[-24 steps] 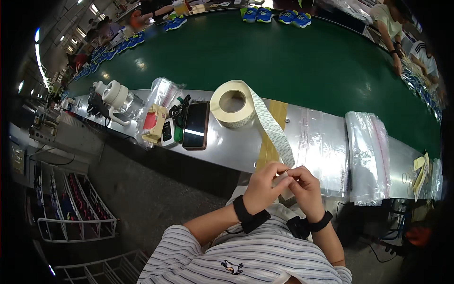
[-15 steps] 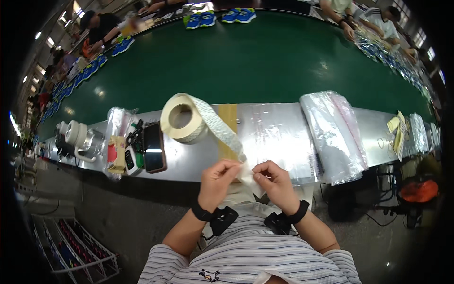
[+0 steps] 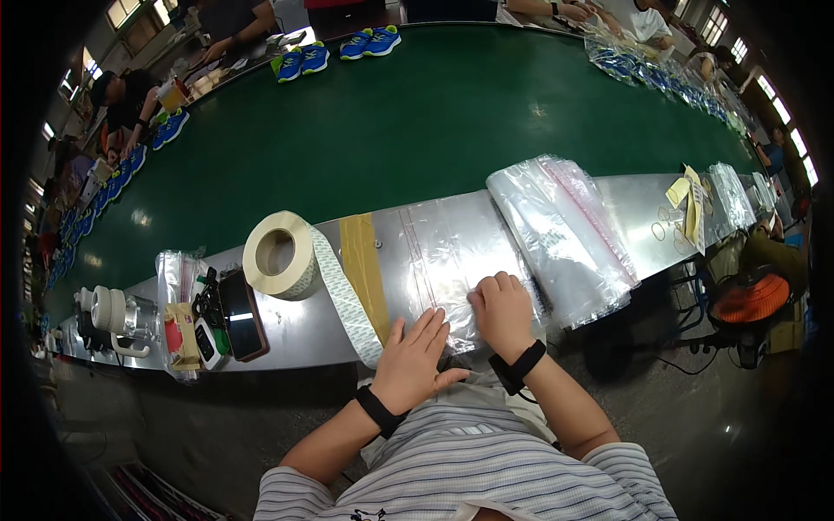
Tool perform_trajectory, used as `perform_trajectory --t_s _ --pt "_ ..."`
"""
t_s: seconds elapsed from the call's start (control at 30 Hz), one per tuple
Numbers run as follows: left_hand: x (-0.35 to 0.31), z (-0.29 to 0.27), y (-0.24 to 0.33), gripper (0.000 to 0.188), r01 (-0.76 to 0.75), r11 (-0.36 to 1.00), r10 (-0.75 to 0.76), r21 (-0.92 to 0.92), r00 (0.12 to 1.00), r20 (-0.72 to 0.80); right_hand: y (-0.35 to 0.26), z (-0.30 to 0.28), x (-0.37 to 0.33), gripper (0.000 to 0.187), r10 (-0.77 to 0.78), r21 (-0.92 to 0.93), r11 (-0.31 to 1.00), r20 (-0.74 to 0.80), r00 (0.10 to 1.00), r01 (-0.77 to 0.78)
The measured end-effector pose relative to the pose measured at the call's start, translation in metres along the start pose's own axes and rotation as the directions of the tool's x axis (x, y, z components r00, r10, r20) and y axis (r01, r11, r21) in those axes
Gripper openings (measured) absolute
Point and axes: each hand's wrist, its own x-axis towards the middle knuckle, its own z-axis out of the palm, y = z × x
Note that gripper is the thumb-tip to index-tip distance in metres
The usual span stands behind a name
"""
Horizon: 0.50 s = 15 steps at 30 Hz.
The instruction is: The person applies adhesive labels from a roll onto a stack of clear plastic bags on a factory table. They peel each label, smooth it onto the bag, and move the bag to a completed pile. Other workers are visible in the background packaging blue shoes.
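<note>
A clear plastic bag lies flat on the metal ledge in front of me. My left hand rests flat on the bag's near edge, fingers spread. My right hand presses down on the same edge just to the right, fingers curled onto the plastic. A roll of white stickers stands to the left, its strip trailing down to my left hand. A stack of clear bags lies to the right of my right hand.
A black phone, small packets and a white mug sit at the ledge's left. Behind runs a green conveyor belt with blue shoes at its far side, where other people work. Yellow slips lie far right.
Both hands were raised together at my chest, working on something small off the strip. Now they are down flat on the clear bag on the ledge. The view has shifted leftward.
</note>
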Motion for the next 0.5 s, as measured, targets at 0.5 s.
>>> perform_trajectory --t_s 0.5 --pt "0.124 -0.009 0.001 0.036 0.341 -0.407 0.167 -0.847 0.940 0.298 0.025 -0.006 -0.012 0.009 0.216 0.523 0.835 -0.029 0.976 -0.169"
